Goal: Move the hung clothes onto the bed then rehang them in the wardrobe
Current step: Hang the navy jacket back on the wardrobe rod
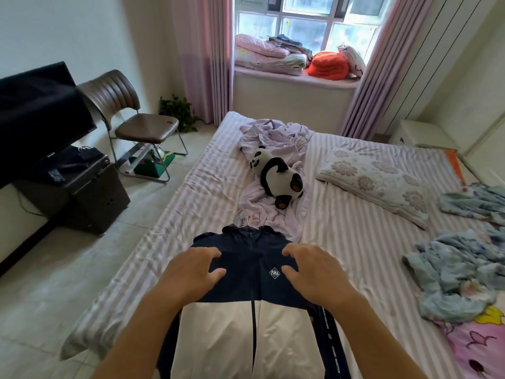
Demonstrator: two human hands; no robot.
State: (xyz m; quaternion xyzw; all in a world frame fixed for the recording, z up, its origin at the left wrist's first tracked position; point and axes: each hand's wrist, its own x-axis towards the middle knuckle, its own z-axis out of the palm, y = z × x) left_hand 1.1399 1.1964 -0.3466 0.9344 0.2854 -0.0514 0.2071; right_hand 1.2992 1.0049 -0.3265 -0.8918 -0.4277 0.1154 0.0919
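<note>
One navy-and-white jacket (246, 283) lies face up on the bed (355, 242), near its foot edge on the floor side, collar toward the middle of the bed and hem running off the bottom of the view. A pale hanger (241, 216) shows just past the collar, so the jacket seems to be on its hanger still. A dark strip with white lettering (332, 343) lies along the jacket's right side; whether it is a sleeve or a second garment cannot be told.

Both hands are over the navy chest panel. The left hand (191, 272) has its fingers spread and lightly bent, fingertips at the fabric, grasping nothing. The right hand (314, 272) is the same: grip released, fingers splayed over the cloth beside the small white logo, nothing pinched.

As a judgement, the task is in its first half: at least this one garment has been laid on the bed. The wardrobe is out of view, so how many clothes remain hung cannot be told, and the whole rehanging part is still to do.

Counted on the bed otherwise: one panda plush (278, 177) on a crumpled lilac sheet (273, 138) mid-bed, one flowered pillow (374, 179) toward the head edge, and two heaps of pale blue cloth (459, 277) along the far side edge. One chair (136, 119) stands on the floor.
</note>
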